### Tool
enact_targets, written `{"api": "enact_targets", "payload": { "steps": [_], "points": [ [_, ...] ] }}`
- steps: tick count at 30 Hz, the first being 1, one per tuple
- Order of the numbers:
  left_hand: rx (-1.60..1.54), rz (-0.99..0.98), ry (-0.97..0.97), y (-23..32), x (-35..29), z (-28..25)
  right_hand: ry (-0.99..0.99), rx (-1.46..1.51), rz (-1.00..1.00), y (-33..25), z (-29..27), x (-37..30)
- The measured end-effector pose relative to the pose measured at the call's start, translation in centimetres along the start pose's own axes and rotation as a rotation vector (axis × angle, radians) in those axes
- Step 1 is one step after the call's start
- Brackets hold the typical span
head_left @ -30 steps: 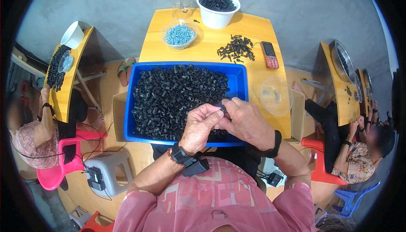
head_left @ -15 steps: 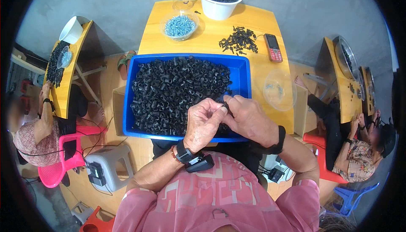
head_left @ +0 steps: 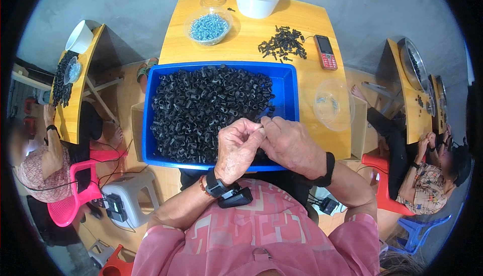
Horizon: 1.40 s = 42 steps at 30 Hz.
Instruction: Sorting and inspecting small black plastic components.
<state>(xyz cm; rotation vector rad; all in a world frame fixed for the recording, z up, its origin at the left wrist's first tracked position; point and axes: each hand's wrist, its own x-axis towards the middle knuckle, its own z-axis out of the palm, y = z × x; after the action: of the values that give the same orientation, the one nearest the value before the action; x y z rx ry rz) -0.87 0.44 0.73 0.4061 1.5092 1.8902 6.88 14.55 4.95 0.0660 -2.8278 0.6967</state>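
Over the near right part of a blue tray (head_left: pixel 221 65), my left hand (head_left: pixel 238 148) and my right hand (head_left: pixel 293 144) meet fingertip to fingertip. Both are closed in a pinch. What lies between the fingers is hidden or too small to name. Below them the tray holds a heap of small black plastic clips (head_left: pixel 201 110), with the blue bottom showing at its right side. A clear bowl of small bluish metal pieces (head_left: pixel 209 27) stands behind the tray. To its right lies a loose pile of slim black plastic parts (head_left: pixel 283 43).
A white tub (head_left: pixel 256 5) of black parts stands at the table's far edge. On the right are a red keypad phone (head_left: pixel 325 53) and a clear shallow bowl (head_left: pixel 332 117) with a few pieces. People sit at side tables left and right. A grey stool (head_left: pixel 132 195) stands at my left.
My fingertips have drawn closer together and shifted slightly left. A dark piece seen at my fingers before is now hidden. The view has tilted slightly.
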Motion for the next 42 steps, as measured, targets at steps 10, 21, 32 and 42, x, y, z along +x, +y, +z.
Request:
{"api": "enact_targets", "payload": {
  "steps": [10,21,32,42],
  "points": [
    [-0.114,-0.107,-0.046,0.7,0.3,0.4,-0.023,0.429,0.264,1.4,-0.7,-0.3],
    [0.004,-0.067,-0.092,1.1,-0.1,0.2,0.025,0.108,0.01,0.8,0.0,-0.8],
    [-0.213,0.31,0.071,3.2,-1.4,-1.7,0.149,0.344,0.225,2.5,-4.2,0.9],
    [-0.168,0.671,0.857,4.9,-5.7,-18.5,-0.125,0.011,-0.113,2.9,-1.8,0.3]
  ]
}}
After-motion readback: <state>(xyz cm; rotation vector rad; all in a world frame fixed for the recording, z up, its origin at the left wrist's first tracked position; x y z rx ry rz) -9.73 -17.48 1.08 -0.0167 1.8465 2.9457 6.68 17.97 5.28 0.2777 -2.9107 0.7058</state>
